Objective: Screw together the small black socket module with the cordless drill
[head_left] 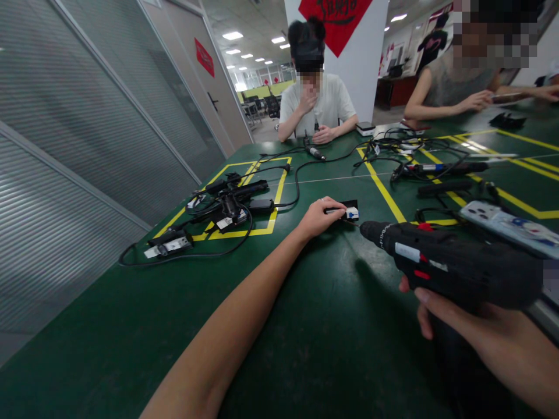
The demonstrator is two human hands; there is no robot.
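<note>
My right hand is wrapped round the handle of a black cordless drill with red switches. The drill lies level and points left. Its thin bit reaches towards a small black part with a white piece and a blue spot, but I cannot tell whether the tip touches it. My left hand rests on the table, its fingers pressed together on the left side of that part. The fingers hide some of the part.
Left on the green table lies a heap of black cables and adapters, beside a power strip. More cables and a long grey-white case lie to the right. Two people sit across the table.
</note>
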